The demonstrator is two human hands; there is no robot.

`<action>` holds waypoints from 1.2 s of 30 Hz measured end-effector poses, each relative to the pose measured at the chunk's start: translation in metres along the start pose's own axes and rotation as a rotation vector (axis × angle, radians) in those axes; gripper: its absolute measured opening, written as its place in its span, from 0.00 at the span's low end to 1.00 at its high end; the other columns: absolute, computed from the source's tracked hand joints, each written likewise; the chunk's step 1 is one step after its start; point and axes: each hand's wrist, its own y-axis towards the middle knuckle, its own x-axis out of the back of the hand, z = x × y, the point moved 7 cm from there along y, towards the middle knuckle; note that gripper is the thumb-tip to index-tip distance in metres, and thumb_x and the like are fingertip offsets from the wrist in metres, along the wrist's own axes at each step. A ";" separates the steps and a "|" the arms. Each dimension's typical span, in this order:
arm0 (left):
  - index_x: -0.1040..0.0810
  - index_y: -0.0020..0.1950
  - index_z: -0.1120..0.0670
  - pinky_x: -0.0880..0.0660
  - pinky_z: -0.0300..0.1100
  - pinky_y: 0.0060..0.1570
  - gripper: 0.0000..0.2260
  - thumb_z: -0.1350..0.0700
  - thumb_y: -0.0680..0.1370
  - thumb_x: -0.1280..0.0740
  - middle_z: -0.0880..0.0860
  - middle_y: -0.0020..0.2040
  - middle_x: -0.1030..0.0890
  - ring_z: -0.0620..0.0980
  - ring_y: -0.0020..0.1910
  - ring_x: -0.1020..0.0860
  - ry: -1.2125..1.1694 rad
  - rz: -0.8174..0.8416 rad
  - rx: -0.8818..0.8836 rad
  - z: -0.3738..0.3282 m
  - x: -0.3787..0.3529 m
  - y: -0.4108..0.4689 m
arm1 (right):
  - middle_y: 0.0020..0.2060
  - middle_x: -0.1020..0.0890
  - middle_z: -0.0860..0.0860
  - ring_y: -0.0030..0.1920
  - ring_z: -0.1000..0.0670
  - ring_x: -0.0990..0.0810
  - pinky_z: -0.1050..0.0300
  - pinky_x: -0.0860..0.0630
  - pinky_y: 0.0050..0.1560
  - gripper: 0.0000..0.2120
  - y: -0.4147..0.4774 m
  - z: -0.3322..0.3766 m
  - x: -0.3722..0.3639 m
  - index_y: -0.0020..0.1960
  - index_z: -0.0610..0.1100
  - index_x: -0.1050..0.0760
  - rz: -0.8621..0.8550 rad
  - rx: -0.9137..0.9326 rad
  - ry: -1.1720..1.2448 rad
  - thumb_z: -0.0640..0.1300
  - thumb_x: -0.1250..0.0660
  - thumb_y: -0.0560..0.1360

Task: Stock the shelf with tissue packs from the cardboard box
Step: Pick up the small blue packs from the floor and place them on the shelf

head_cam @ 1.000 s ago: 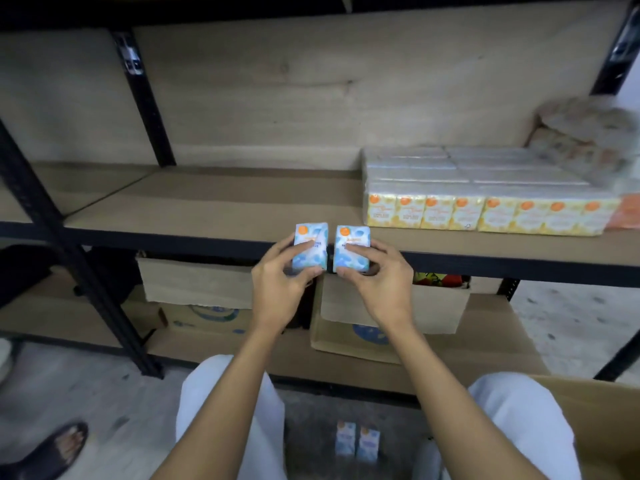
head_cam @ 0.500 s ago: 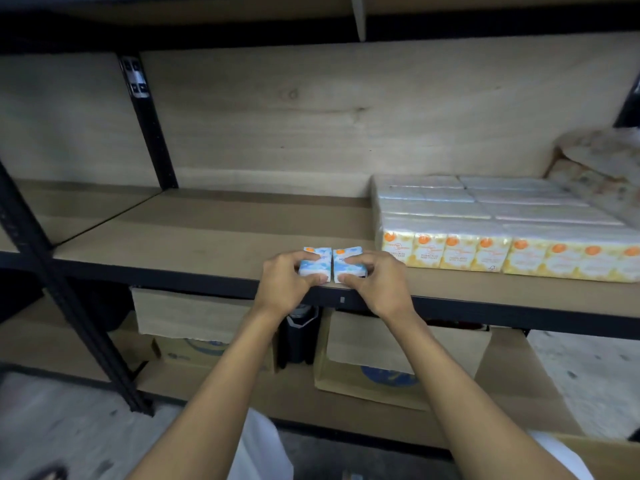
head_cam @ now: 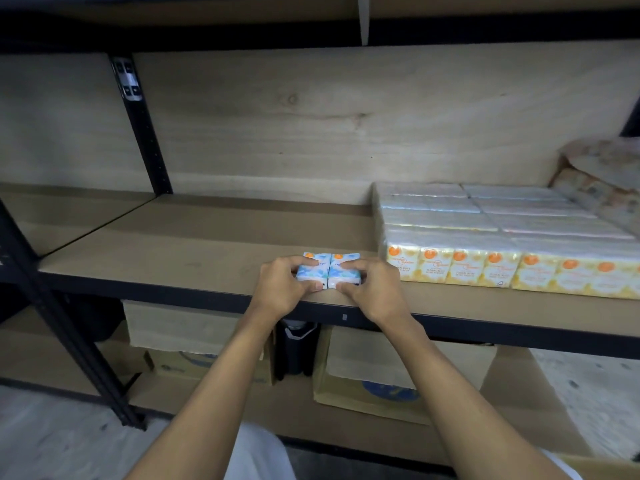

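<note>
On the plywood-backed shelf board (head_cam: 194,247), left hand (head_cam: 280,289) and right hand (head_cam: 375,294) grip two blue tissue packs (head_cam: 311,271).

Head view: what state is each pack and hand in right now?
Left blue pack, flat on the shelf.
Right blue pack, flat, pressed against its twin.
Left hand, grips the pack on its side.
Right hand, grips the other.
Yellow packs, in rows, untouched.

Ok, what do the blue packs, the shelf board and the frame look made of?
Blue packs: thin glossy plastic wrap, going by the sheen. Shelf board: matt brown fibreboard, probably; no grain. Frame: black painted metal, likely; upright has punched holes.
</note>
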 end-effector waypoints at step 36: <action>0.18 0.57 0.51 0.34 0.23 0.44 0.20 0.56 0.67 0.21 0.52 0.54 0.17 0.43 0.44 0.23 0.029 -0.041 -0.038 0.005 -0.015 0.084 | 0.63 0.24 0.45 0.62 0.47 0.27 0.60 0.34 0.65 0.22 0.080 -0.013 -0.032 0.64 0.45 0.24 0.018 -0.041 -0.120 0.43 0.28 0.71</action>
